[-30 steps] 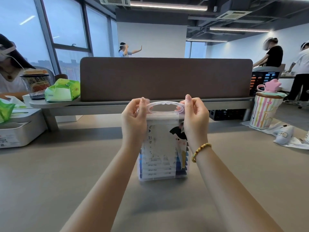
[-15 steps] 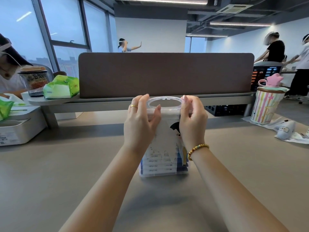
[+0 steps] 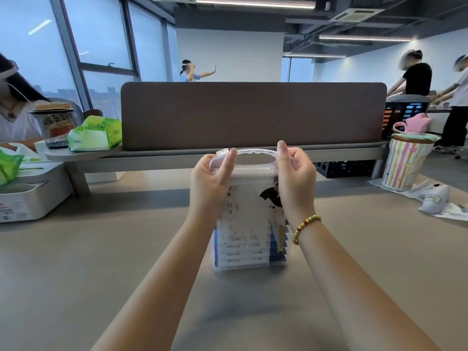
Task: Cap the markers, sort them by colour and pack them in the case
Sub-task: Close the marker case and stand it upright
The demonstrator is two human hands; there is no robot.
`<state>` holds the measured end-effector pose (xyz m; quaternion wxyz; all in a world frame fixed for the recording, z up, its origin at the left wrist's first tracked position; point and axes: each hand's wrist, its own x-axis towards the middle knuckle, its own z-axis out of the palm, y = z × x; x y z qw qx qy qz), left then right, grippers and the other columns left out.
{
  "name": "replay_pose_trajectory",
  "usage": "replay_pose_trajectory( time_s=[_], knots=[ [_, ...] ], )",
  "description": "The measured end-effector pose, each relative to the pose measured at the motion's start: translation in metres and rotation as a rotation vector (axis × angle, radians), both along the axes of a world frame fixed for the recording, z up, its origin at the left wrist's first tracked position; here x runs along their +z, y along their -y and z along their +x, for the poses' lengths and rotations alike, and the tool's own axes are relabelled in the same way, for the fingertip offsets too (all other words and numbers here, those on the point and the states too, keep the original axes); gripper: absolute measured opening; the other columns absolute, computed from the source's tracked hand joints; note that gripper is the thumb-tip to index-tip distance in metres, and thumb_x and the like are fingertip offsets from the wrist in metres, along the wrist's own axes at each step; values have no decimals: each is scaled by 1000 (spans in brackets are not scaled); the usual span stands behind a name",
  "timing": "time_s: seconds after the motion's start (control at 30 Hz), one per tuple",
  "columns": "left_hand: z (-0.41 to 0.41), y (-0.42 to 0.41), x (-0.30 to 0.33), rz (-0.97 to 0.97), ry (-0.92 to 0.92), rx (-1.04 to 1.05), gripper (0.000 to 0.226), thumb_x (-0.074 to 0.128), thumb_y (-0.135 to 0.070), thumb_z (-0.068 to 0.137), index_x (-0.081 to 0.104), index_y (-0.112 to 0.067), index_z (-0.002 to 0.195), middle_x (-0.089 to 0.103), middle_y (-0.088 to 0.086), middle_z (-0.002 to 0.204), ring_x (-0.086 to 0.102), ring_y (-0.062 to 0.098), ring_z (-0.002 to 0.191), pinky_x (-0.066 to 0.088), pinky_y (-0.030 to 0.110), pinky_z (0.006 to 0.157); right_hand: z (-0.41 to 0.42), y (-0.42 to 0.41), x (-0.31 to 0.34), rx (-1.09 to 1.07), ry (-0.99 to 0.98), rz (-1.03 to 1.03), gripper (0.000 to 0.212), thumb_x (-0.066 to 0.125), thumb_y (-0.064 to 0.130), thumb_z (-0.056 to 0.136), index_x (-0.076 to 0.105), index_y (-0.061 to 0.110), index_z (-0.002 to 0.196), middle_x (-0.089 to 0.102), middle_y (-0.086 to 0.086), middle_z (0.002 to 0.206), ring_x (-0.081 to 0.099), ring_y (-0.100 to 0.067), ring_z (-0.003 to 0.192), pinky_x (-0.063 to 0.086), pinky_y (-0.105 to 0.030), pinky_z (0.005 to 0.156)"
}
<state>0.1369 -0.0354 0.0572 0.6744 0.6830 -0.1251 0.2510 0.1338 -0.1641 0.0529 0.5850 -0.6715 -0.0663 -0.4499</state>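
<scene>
Case [image 3: 249, 224] stood upright on desk [image 3: 76, 262]. Left hand [image 3: 211, 183] pinched handle [image 3: 247, 154] at 9 o'clock. Right hand [image 3: 295, 178] pinched it at 3.

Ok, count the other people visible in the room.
4: one seated far left, one behind the divider with an arm raised, two standing far right. Others may be hidden behind the divider.

It was an open-plan office: a long desk [image 3: 76, 262] with a brown divider screen [image 3: 253, 115], big windows [image 3: 101, 34], exposed ceiling ducts [image 3: 354, 13], strip lights [image 3: 255, 2], and other people at neighbouring desks.
</scene>
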Motion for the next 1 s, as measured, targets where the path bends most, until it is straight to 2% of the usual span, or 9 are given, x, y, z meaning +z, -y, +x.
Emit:
replay_pose_trajectory(
  time_s=[0.07,0.17,0.3,0.4,0.5,0.73,0.8,0.9,1.0],
  knots=[
    [-2,0,3,-90,-40,-65,36,60,-41,87,47,-10,73,41,7,65,37,19,62,34,32,59,-1,2,3,62,-29,37,32,49,32,96,52,12,72,53,5,59,46,-2,49,40,-10,48],
    [-5,0,5,-122,-33,-93,36,55,-43,89,50,-8,80,39,10,66,35,21,60,34,30,52,-3,3,9,138,-32,81,32,49,29,97,53,9,72,60,1,65,50,-1,53,41,-3,52],
    [-3,-2,8,-215,-96,-125,35,52,-39,89,51,-14,64,49,10,65,40,23,59,36,30,54,-4,2,8,114,4,65,28,48,26,97,51,14,72,60,1,65,54,1,56,42,-3,56],
    [1,-7,15,-180,-189,-171,30,48,-24,92,49,-14,63,60,7,70,49,13,48,42,19,46,-3,-1,4,66,25,45,29,47,28,97,52,11,74,60,5,64,54,2,54,43,-9,54],
    [2,-9,23,-160,-258,-225,28,43,-17,90,47,-14,63,62,2,69,48,8,42,39,13,41,-3,-2,2,32,65,9,29,47,25,97,50,5,77,57,7,62,55,6,58,44,-8,60],
    [6,-12,28,-122,-312,-252,25,40,-19,91,50,-16,69,66,-3,70,51,12,55,41,19,47,2,5,8,137,-24,56,33,45,24,99,48,18,66,59,1,63,54,-10,57,43,-21,47],
    [5,-10,24,-113,-281,-235,29,42,-26,95,53,-14,71,67,-3,71,53,11,56,44,17,48,3,7,8,116,-28,14,34,43,27,100,51,13,69,59,3,64,53,-3,55,45,-20,48],
    [6,-10,12,-56,-195,-201,37,49,-45,92,58,-13,75,67,-2,78,59,11,67,50,25,64,3,7,5,52,-11,-62,37,39,27,101,56,5,76,58,6,64,53,3,56,44,-12,52],
    [4,-14,6,-5,-174,-256,26,59,-45,86,61,-20,79,63,-3,78,59,13,75,50,29,71,4,6,3,4,19,-98,39,35,24,102,58,2,80,57,6,64,53,4,59,42,-8,56]
  ],
)
